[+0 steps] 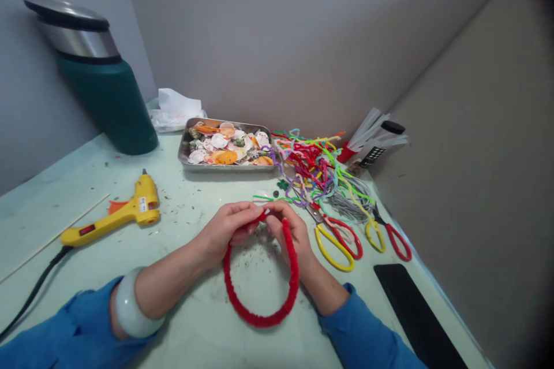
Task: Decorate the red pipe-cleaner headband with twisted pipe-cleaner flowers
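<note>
Our left hand and right hand meet above the pale green surface, fingers curled and pinching the red fuzzy band, whose open loop hangs toward us between our forearms. Beyond them sit the metal tray of painted shells and, to its right, the tangled multicoloured pipe cleaners, with the yellow-and-red-handled scissors just beside our right hand and the yellow glue gun lying to our left.
</note>
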`<state>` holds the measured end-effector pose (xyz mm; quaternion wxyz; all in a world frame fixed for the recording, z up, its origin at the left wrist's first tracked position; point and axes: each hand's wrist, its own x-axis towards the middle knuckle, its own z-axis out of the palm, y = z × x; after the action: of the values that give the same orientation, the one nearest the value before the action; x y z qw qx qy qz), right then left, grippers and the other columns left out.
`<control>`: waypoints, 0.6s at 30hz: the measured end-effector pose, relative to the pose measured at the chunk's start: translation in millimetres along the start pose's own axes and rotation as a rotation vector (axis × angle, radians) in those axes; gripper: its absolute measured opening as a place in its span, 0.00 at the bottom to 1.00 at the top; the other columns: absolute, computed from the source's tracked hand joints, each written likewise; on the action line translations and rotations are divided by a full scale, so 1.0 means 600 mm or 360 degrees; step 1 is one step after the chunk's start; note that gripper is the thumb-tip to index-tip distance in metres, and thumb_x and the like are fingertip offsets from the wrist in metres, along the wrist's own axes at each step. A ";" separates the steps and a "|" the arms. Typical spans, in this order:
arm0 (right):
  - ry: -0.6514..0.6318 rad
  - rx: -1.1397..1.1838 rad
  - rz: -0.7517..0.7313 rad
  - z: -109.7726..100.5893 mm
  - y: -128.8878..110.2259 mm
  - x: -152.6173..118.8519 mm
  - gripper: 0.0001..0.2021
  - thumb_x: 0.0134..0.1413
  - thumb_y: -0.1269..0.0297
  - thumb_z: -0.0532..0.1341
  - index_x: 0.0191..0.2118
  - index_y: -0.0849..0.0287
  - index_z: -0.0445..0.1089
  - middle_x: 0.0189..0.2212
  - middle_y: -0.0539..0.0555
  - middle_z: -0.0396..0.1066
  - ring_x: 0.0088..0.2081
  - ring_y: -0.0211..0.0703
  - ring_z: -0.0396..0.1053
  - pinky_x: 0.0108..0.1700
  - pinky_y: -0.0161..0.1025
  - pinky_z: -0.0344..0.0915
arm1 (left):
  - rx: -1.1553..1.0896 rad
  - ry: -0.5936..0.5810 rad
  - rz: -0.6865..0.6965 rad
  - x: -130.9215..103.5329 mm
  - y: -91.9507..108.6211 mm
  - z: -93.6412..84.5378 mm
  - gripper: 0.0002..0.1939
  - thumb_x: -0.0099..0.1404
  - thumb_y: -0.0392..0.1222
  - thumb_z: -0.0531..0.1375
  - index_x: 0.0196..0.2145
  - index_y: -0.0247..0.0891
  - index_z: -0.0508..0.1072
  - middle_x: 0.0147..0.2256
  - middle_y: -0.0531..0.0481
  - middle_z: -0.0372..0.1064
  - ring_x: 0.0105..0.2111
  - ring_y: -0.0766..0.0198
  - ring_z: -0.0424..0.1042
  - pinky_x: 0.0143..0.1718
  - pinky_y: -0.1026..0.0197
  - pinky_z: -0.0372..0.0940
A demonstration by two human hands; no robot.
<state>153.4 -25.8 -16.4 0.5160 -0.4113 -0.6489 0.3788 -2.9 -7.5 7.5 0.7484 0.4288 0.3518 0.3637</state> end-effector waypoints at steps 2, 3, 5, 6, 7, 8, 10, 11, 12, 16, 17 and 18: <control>0.0030 -0.0019 -0.0010 0.000 0.002 0.001 0.07 0.58 0.62 0.56 0.40 0.55 0.68 0.36 0.52 0.66 0.38 0.41 0.65 0.41 0.38 0.63 | 0.0020 -0.0004 0.0028 -0.002 0.002 0.002 0.14 0.58 0.48 0.60 0.24 0.35 0.66 0.17 0.59 0.51 0.15 0.76 0.43 0.17 0.65 0.35; 0.0055 -0.0040 -0.0030 0.001 0.002 0.002 0.06 0.58 0.62 0.56 0.39 0.55 0.67 0.35 0.51 0.66 0.38 0.40 0.65 0.41 0.38 0.62 | 0.0037 0.0003 0.0043 -0.003 0.003 0.003 0.14 0.58 0.48 0.61 0.25 0.35 0.67 0.17 0.59 0.49 0.16 0.76 0.42 0.17 0.65 0.35; 0.0104 -0.0101 -0.0100 0.001 0.001 0.004 0.04 0.57 0.63 0.57 0.35 0.56 0.67 0.33 0.51 0.64 0.36 0.40 0.64 0.40 0.38 0.62 | 0.0063 0.0038 0.0063 -0.004 0.004 0.005 0.12 0.57 0.47 0.62 0.26 0.34 0.68 0.16 0.60 0.48 0.16 0.76 0.42 0.17 0.65 0.35; 0.0121 -0.0132 -0.0143 0.002 0.000 0.005 0.03 0.56 0.64 0.58 0.33 0.56 0.66 0.32 0.50 0.63 0.36 0.40 0.63 0.40 0.38 0.61 | 0.0063 0.0059 0.0071 -0.004 0.004 0.005 0.12 0.57 0.46 0.62 0.26 0.34 0.67 0.16 0.60 0.47 0.16 0.76 0.42 0.17 0.65 0.35; 0.0130 -0.0157 -0.0180 0.002 -0.001 0.005 0.04 0.56 0.65 0.58 0.31 0.57 0.65 0.31 0.50 0.63 0.36 0.40 0.63 0.40 0.38 0.61 | 0.0051 0.0079 0.0079 -0.003 0.004 0.005 0.11 0.57 0.46 0.62 0.27 0.35 0.67 0.16 0.60 0.47 0.16 0.76 0.42 0.17 0.65 0.35; 0.0129 -0.0174 -0.0200 0.003 -0.002 0.005 0.04 0.56 0.65 0.58 0.30 0.57 0.65 0.31 0.50 0.63 0.35 0.40 0.63 0.41 0.38 0.61 | 0.0035 0.0094 0.0086 -0.002 0.003 0.005 0.11 0.57 0.45 0.63 0.29 0.36 0.68 0.16 0.61 0.47 0.15 0.76 0.42 0.17 0.65 0.35; 0.0119 -0.0187 -0.0175 0.003 -0.004 0.004 0.05 0.56 0.66 0.57 0.30 0.57 0.64 0.29 0.50 0.63 0.33 0.39 0.63 0.38 0.37 0.61 | 0.0021 0.0122 0.0105 0.000 0.002 0.004 0.11 0.57 0.45 0.63 0.34 0.37 0.69 0.17 0.61 0.47 0.15 0.76 0.42 0.17 0.66 0.35; 0.0113 -0.0190 -0.0133 0.004 -0.004 0.002 0.04 0.57 0.65 0.56 0.31 0.57 0.64 0.28 0.49 0.63 0.31 0.38 0.62 0.36 0.36 0.61 | 0.0032 0.0131 0.0109 0.001 0.001 0.004 0.12 0.57 0.45 0.63 0.36 0.37 0.69 0.17 0.61 0.47 0.15 0.75 0.42 0.17 0.66 0.35; 0.0106 -0.0190 -0.0081 0.004 -0.004 0.001 0.04 0.57 0.65 0.56 0.31 0.57 0.63 0.26 0.49 0.63 0.29 0.37 0.62 0.34 0.35 0.60 | 0.0052 0.0141 0.0113 0.002 0.000 0.003 0.13 0.57 0.45 0.63 0.38 0.36 0.70 0.17 0.61 0.47 0.15 0.75 0.42 0.17 0.66 0.36; 0.0080 -0.0121 0.0044 0.004 -0.003 -0.004 0.05 0.58 0.64 0.56 0.31 0.57 0.63 0.23 0.47 0.62 0.25 0.35 0.59 0.29 0.33 0.58 | 0.0098 0.0180 0.0104 0.004 -0.004 -0.001 0.13 0.57 0.46 0.63 0.35 0.34 0.71 0.16 0.61 0.47 0.16 0.75 0.42 0.17 0.65 0.36; 0.0066 -0.0087 0.0053 0.004 -0.002 -0.004 0.06 0.58 0.63 0.56 0.31 0.58 0.63 0.23 0.47 0.62 0.25 0.35 0.60 0.29 0.33 0.59 | 0.0089 0.0191 0.0108 0.005 -0.005 -0.002 0.13 0.57 0.47 0.62 0.34 0.34 0.71 0.15 0.61 0.47 0.16 0.75 0.42 0.17 0.65 0.36; 0.0050 -0.0056 0.0061 0.004 -0.002 -0.005 0.07 0.59 0.63 0.55 0.31 0.58 0.63 0.24 0.47 0.62 0.26 0.35 0.60 0.30 0.33 0.59 | 0.0079 0.0190 0.0105 0.005 -0.006 -0.004 0.12 0.58 0.47 0.62 0.33 0.34 0.71 0.15 0.61 0.47 0.16 0.75 0.42 0.17 0.65 0.36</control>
<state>151.2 -29.0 -16.6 0.5115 -0.4386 -0.6393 0.3705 -2.2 -5.3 2.7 0.7028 0.4361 0.3903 0.4044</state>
